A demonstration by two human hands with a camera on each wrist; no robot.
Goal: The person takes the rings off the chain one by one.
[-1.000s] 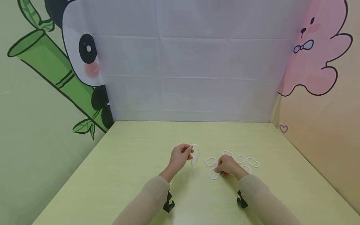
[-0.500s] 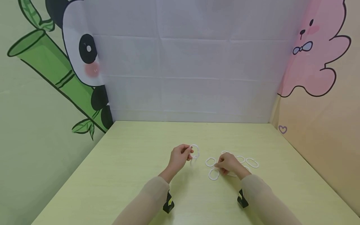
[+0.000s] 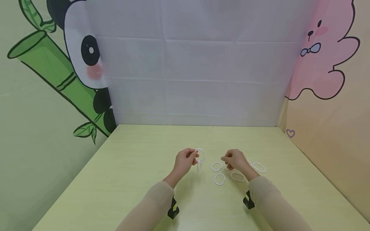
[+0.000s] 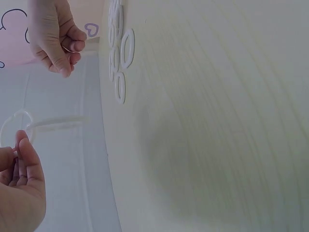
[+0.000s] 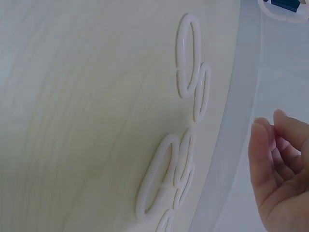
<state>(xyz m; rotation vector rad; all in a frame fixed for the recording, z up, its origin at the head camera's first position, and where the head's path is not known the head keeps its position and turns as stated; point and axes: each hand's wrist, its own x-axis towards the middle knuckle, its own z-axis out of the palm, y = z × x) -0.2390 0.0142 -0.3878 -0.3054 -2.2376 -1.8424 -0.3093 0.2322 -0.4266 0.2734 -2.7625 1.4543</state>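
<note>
Between thumb and fingers, my left hand (image 3: 185, 161) pinches a white oval plastic link (image 3: 204, 156). A second white link (image 4: 58, 122) hangs from it, above the table. My right hand (image 3: 235, 159) is raised over the loose links, fingers loosely bent; the right wrist view shows nothing between its fingertips. Below it and to its left lie white links, among them one at the left (image 3: 212, 167), a nearer one (image 3: 215, 179) and one under the wrist (image 3: 237, 181). A small gap shows in the side of one link (image 5: 177, 71). The right hand partly hides others.
Another link (image 3: 257, 163) lies right of the right wrist, on the pale wood-grain table (image 3: 138, 166). A white cloth (image 3: 196, 64) hangs behind the table's far edge. Cartoon-printed walls stand at both sides. Each sleeve has a dark device at the wrist.
My right hand has lifted away from the loose links and shifted slightly towards the far side, uncovering the link under its wrist. My left hand stays in place with its two links.
</note>
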